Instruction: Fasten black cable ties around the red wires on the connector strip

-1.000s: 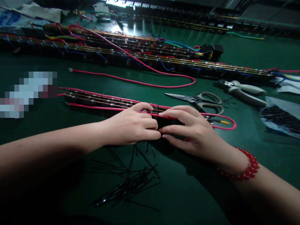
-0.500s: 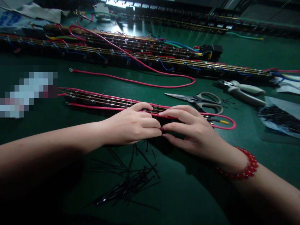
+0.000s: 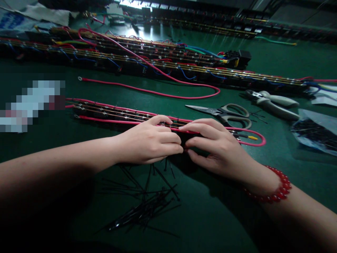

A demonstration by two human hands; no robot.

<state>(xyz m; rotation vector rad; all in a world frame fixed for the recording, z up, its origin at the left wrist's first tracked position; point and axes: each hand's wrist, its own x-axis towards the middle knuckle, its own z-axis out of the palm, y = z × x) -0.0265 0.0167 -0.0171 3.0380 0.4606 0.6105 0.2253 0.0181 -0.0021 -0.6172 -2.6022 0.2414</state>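
Note:
A long dark busbar strip (image 3: 105, 111) with copper-coloured rods lies across the green table, and a red cable (image 3: 113, 121) with a ring terminal runs along it, looping at the right end. My left hand (image 3: 150, 142) is closed over the strip's middle, its index finger hooked across the top. Close beside it, my right hand (image 3: 216, 146) has curled fingers, one lying along the red cable. Both sets of fingertips nearly meet at the strip's front side; whatever they pinch there is hidden in shadow. Loose black cable ties (image 3: 142, 207) are scattered in front of my hands.
Scissors (image 3: 218, 111) lie just behind my right hand, with cutting pliers (image 3: 273, 102) farther right. A plastic bag of black ties (image 3: 316, 131) sits at the right. Another red cable (image 3: 158, 94) and longer wired strips (image 3: 163, 63) stretch across the back.
My right hand's fingertips have drawn slightly to the right, widening the small gap to my left hand. The strip and tools look unmoved.

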